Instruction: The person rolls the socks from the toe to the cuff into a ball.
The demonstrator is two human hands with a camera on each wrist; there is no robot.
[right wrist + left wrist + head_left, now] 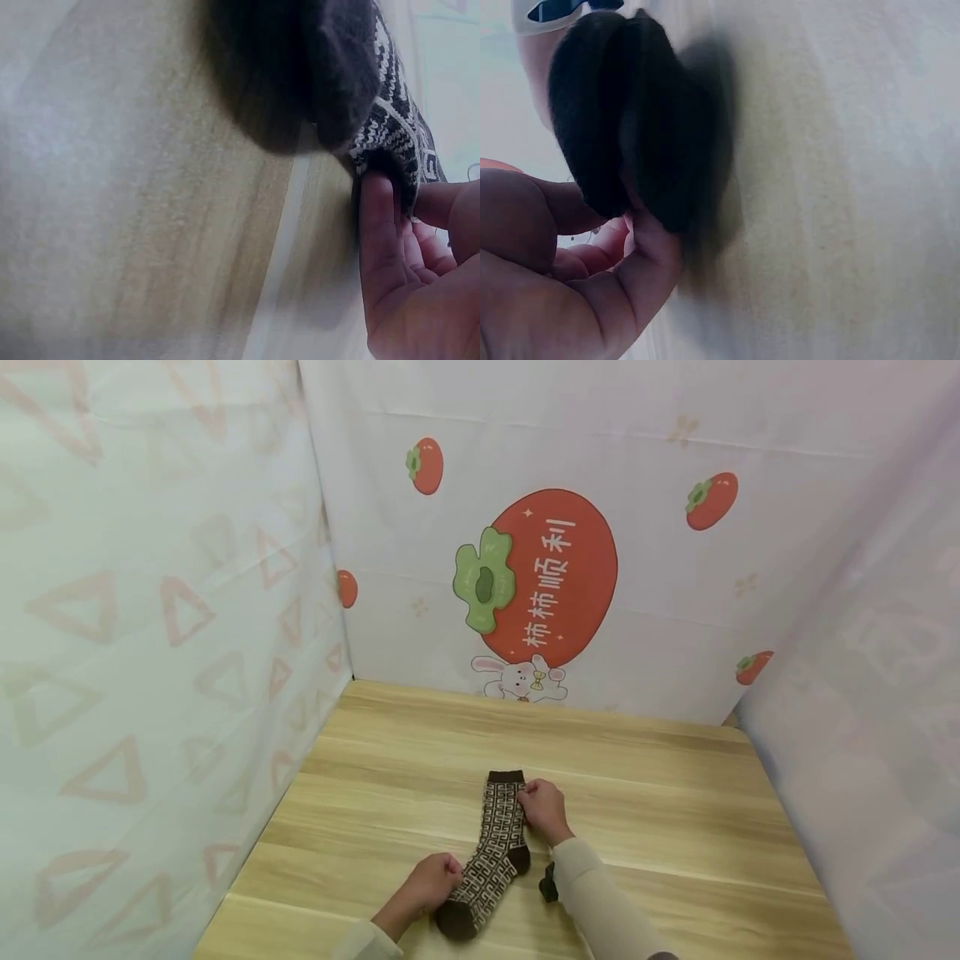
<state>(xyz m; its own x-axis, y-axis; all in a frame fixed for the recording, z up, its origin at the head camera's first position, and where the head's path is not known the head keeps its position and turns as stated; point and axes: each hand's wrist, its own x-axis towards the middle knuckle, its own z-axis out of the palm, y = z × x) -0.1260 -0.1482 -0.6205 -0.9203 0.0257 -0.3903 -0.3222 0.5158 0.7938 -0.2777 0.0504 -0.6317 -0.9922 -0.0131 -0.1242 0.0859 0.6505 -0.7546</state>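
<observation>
A dark brown and cream patterned sock (497, 827) lies lengthwise on the wooden table, its dark cuff away from me and its dark toe close to me. Near the toe, my left hand (437, 880) pinches the sock's left edge. The left wrist view has the dark toe (660, 127) up close, with thumb and fingers at its fold. My right hand (546, 810) pinches the right edge just below the cuff. In the right wrist view, the dark heel (349, 82) bulges out beside the patterned leg, and the fingers reach under the edge.
The wooden table (660, 810) has pale cloth walls on its left, right and back. Persimmons and a rabbit are printed on the back cloth (645, 635). A small black piece (549, 883) is at my right sleeve.
</observation>
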